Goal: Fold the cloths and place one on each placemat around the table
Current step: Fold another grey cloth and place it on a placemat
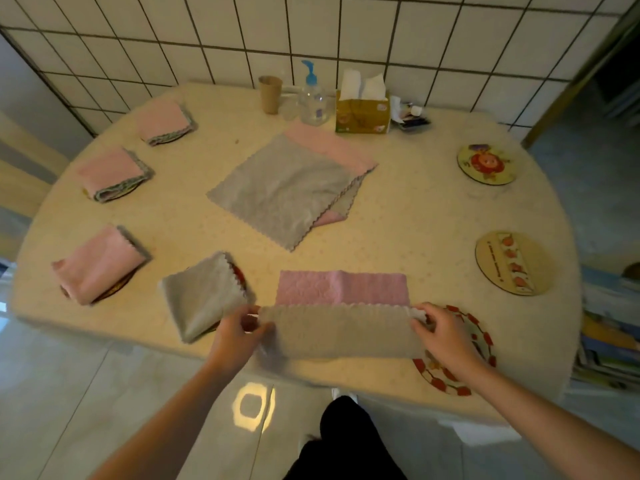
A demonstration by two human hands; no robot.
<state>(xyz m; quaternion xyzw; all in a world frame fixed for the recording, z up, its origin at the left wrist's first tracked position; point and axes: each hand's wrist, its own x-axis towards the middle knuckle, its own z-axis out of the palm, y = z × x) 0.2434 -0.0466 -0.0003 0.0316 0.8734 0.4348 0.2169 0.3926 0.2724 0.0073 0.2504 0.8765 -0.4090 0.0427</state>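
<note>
A pink-and-grey cloth lies at the table's near edge, its grey near half turned up over the pink side. My left hand pinches its left corner and my right hand pinches its right corner. Under my right hand sits a round red-patterned placemat. A folded grey cloth rests on a placemat just left. Three folded pink cloths lie on placemats along the left. Unfolded cloths are stacked in the middle. Two bare placemats are on the right.
At the back by the tiled wall stand a brown cup, a clear pump bottle, a tissue box and small items. The round table ends close to my body. Stacked papers lie on the right.
</note>
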